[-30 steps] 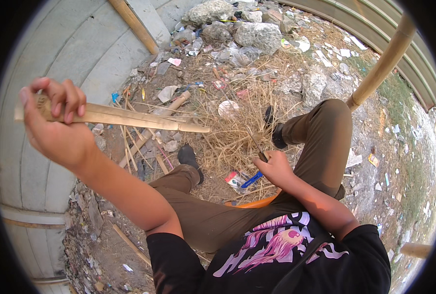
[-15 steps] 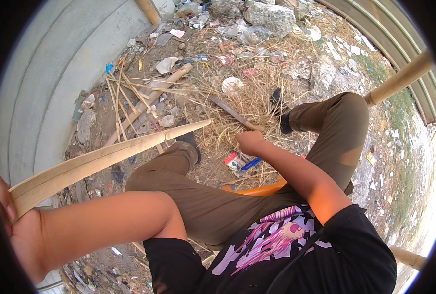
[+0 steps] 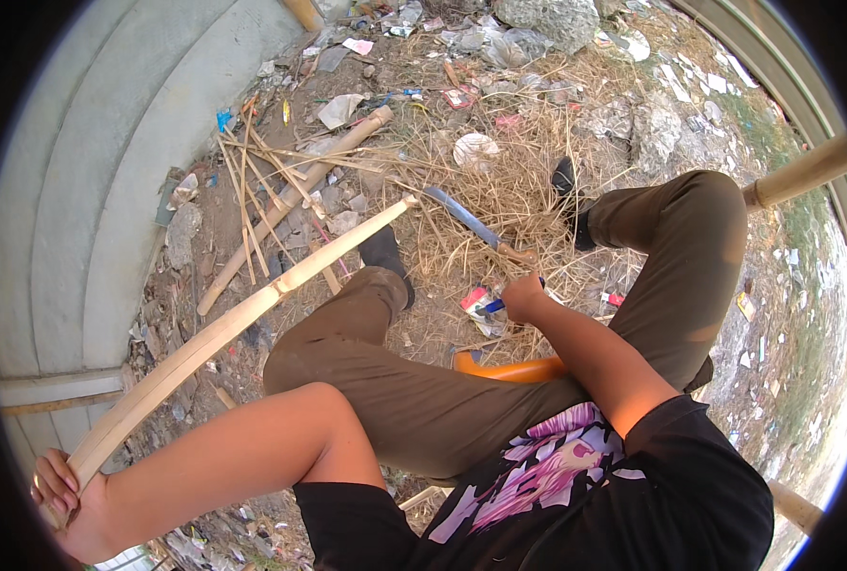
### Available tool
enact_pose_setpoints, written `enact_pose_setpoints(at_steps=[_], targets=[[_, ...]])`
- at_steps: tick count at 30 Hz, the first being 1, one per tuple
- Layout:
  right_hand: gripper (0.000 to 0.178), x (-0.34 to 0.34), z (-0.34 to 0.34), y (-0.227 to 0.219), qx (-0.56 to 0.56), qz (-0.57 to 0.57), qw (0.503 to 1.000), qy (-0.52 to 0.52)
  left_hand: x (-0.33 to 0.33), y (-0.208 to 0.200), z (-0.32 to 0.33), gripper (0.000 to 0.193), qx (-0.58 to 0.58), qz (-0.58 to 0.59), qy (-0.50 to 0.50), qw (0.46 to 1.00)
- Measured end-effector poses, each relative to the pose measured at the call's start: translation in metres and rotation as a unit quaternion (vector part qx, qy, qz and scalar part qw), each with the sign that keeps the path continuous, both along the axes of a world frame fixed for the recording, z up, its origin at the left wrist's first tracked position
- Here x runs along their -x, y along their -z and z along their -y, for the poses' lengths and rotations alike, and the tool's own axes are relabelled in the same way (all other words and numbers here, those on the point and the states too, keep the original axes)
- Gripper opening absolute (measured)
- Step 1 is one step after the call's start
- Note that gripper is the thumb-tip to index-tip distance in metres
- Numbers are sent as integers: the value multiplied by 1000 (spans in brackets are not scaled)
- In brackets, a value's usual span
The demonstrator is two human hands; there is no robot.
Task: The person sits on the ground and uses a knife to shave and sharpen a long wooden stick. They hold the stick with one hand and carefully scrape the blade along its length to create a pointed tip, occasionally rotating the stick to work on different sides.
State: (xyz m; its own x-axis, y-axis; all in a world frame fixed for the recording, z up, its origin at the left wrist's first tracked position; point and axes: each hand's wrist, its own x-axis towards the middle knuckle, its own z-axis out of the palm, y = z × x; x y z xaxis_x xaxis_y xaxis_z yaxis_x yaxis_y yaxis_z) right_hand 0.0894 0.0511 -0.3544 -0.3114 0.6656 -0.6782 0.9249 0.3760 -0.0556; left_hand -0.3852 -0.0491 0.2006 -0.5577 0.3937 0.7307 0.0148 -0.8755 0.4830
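Out at the far left, my left hand (image 3: 73,504) is closed around the lower end of a long, pale split-bamboo strip (image 3: 195,352). The strip slants up across my left thigh, its narrow tip over the straw. My right hand (image 3: 523,297), between my knees, is closed around a slim blue tool (image 3: 493,306) that shows at both sides of the fist; its exact kind is hidden by the fingers. Just beyond that hand, a machete (image 3: 471,221) with a wooden handle lies on the straw, apart from the fingers. A red and white packet (image 3: 478,319) lies by the blue tool.
An orange curved object (image 3: 514,369) sits under my right thigh. Thin bamboo sticks (image 3: 247,205) and a bamboo pole (image 3: 299,205) lie beyond my left knee. A grey wall (image 3: 119,190) rises at left. Rocks (image 3: 549,24) and litter lie at the back.
My right hand has moved slightly right and nearer and has taken hold of the blue tool from the ground. My left hand has lowered the near end of the bamboo strip, tilting it more steeply.
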Motion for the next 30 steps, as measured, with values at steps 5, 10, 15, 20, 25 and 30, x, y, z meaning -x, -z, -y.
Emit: enact_pose_setpoints(at_steps=[5, 10, 15, 20, 25, 30], targets=[[24, 2, -34, -19, -181, -277, 913, 240, -39, 20, 13, 34, -46, 12, -13, 999], [68, 37, -96, -123, 170, -687, 424, 566, -49, 94, 38, 51, -73, 73, -92, 990], [57, 66, -116, -255, 171, -761, 408, 474, -34, 191, 112, 49, -178, 101, -10, 979], [25, 55, -156, -345, 159, -853, 326, 375, -118, 195, 124, 59, 24, 228, -227, 947], [26, 24, -174, -400, 147, -877, 303, 344, -135, 205, 133, 58, 370, 253, -414, 792], [24, -11, -195, -398, 172, -900, 236, 322, -177, 194, 102, 47, 471, -192, -562, 652]])
